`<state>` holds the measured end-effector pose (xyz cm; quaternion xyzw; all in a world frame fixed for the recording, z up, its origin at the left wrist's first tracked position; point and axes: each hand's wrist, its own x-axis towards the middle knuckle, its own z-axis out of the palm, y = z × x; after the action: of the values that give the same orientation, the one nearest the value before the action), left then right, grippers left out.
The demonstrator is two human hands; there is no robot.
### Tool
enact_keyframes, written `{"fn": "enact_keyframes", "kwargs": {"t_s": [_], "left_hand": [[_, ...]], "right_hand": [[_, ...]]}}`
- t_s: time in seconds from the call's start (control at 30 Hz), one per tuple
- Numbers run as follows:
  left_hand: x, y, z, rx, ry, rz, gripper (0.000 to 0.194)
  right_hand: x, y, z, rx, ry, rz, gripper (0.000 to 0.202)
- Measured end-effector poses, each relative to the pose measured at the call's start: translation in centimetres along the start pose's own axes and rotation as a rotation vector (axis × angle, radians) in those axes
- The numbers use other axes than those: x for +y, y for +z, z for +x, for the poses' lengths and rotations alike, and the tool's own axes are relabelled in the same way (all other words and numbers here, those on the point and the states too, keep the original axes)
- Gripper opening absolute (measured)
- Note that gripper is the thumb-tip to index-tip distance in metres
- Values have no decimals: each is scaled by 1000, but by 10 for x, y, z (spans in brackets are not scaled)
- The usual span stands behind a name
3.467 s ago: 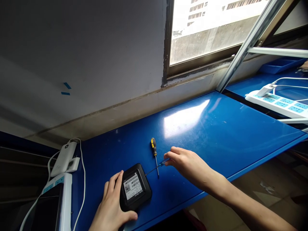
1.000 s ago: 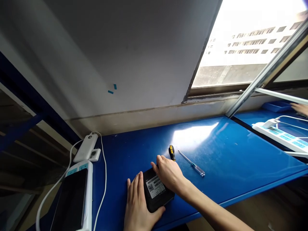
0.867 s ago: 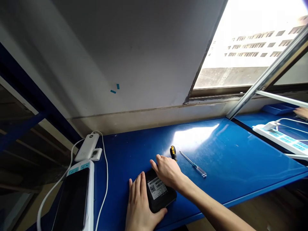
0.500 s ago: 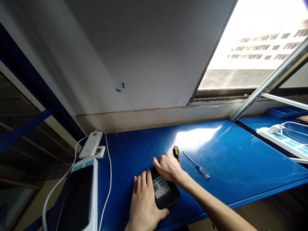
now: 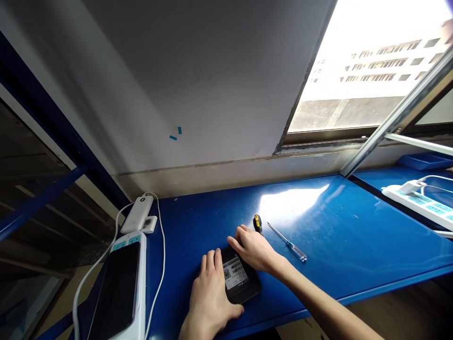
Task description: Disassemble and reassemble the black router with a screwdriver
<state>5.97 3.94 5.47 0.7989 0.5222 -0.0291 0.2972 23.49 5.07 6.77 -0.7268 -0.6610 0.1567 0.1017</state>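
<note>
A flat black box-shaped device (image 5: 244, 292) with rounded corners lies on the blue tabletop, a white label with printed codes (image 5: 235, 273) facing up. My left hand (image 5: 210, 293) grips its left side, fingers over the far-left part and thumb by the near edge. At the far right corner, my right hand (image 5: 255, 248) is curled over the device, its thumb pointing left; the fingertips are partly hidden. Just beyond that hand lies a black and yellow screwdriver handle (image 5: 257, 223). A screwdriver with a clear handle (image 5: 297, 251) rests to the right.
On the left stand a white power strip (image 5: 142, 264) with a dark phone (image 5: 116, 288) on it, a white power bank (image 5: 138, 215) and white cables (image 5: 163, 250). Another power strip (image 5: 421, 203) and a blue tray (image 5: 424, 161) are at the right, past a metal post (image 5: 368, 141).
The view has shifted slightly. My right thumb has moved a little away from its fingers. Both hands stay on the black device, and the screwdrivers lie as before.
</note>
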Motion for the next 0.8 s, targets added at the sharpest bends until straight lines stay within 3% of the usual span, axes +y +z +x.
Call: {"fn": "enact_keyframes", "kwargs": {"t_s": [0.1,0.2,0.33,0.63,0.8], "left_hand": [[0,-1,-2,0,-1,-15,116],[-3,-2,-3,-17,4,-21,117],[-6,-6,-3,-69,20,-14,121],[-4,-10,-5,-84,12,21,120],[-7,-7,-4,-98,-5,53,125]], "right_hand": [[16,-9,-20,-63,-231,196,39],[33,-8,-35,-190,-451,299,88],[45,5,-38,-306,-500,320,128],[45,7,-41,-310,-543,246,133],[49,16,-40,-218,-586,283,132]]}}
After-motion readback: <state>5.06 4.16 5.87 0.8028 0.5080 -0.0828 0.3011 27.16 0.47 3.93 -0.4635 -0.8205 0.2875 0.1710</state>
